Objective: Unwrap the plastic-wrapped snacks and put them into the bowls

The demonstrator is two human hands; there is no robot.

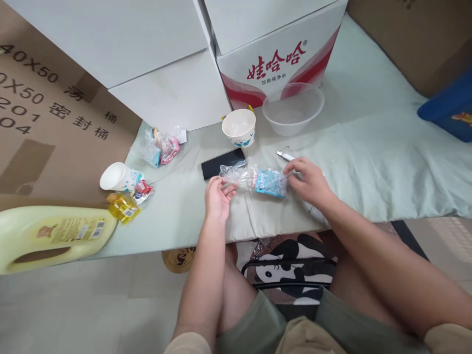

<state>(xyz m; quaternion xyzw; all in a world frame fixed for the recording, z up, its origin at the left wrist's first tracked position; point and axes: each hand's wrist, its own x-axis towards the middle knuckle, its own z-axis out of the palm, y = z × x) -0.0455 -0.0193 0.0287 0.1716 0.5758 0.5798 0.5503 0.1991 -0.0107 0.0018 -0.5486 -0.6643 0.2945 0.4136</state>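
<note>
Pale green cloth-covered surface (pixel 177 211) here — blue packet (pixel 270 183) in a clear wrapper (pixel 241 176) is near the front edge, between both hands. Left hand (pixel 218 199) pinches the wrapper's loose end, right hand (pixel 309 182) pinches the opposite end — black phone (pixel 221 163) lies just behind.

Blue packet (pixel 270 184) between the hands (pixel 308 181)

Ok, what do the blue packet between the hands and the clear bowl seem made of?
Blue packet: probably plastic film, glossy, judging by its crinkles and glints.
Clear bowl: likely plastic, smooth, given its translucent wall and thin rim.
</note>
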